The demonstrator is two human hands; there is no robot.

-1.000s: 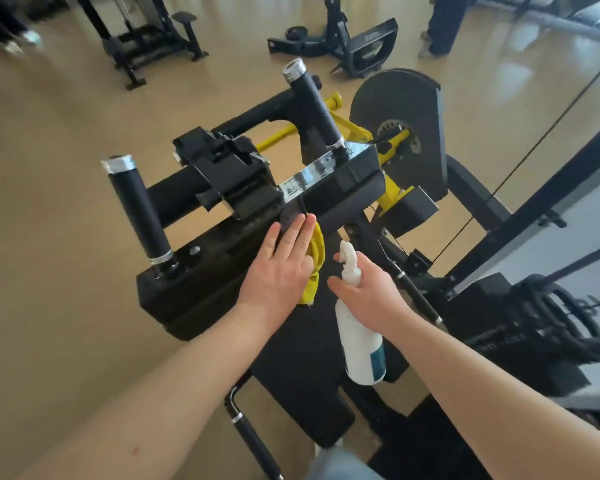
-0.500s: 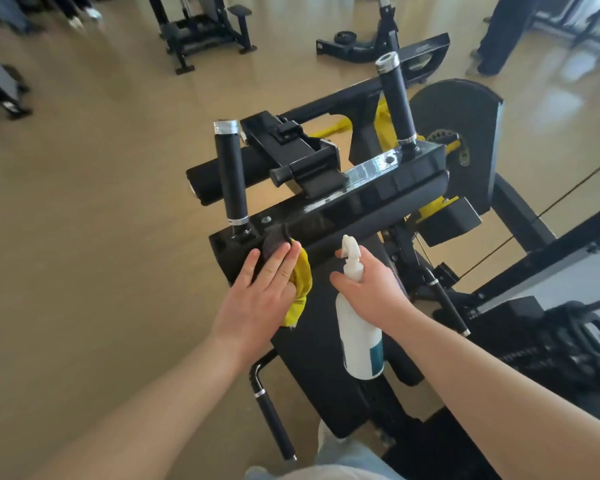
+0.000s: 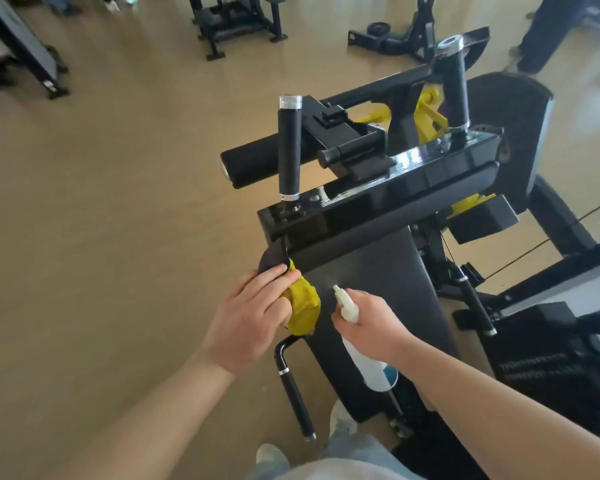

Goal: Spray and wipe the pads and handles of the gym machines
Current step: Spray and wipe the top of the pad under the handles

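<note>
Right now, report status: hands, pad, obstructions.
Left hand grips cloth at left edge of pad. Right hand holds bottle over pad. Nothing in the way.

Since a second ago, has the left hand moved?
Yes: left hand, holding the yellow cloth, slid leftward along the pad to its corner below the upright handle.

Bare left hand [image 3: 246, 320] and right hand [image 3: 371, 323], forearms [image 3: 146, 410] uncovered to the frame edge, pale blue-grey trousers [image 3: 355, 452], light off-white shoes [image 3: 342, 419], hem of a pale top [image 3: 326, 474] at the bottom
</note>
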